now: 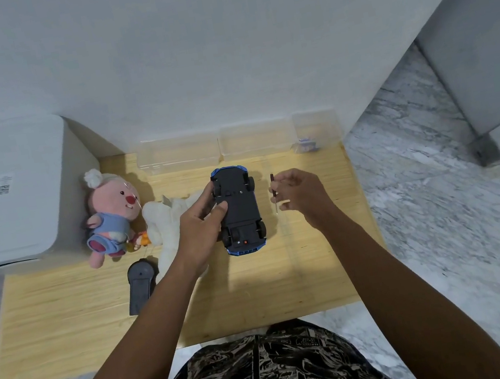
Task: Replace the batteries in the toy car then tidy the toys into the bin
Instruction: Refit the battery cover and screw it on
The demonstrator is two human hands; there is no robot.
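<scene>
A blue toy car [240,211] lies upside down on the wooden table [62,309], its black underside and wheels facing up. My left hand [202,222] grips the car's left side, thumb on the underside. Just right of the car, my right hand [301,192] pinches a small screwdriver [274,193] with a dark handle, its shaft pointing down towards the table. A black remote control [140,285] lies on the table left of my left forearm.
A pink plush in blue clothes [112,213] and a white plush [168,223] lie left of the car. A white lidded bin [8,191] stands at the far left. Clear plastic boxes [179,155] line the wall; one [309,135] holds small items.
</scene>
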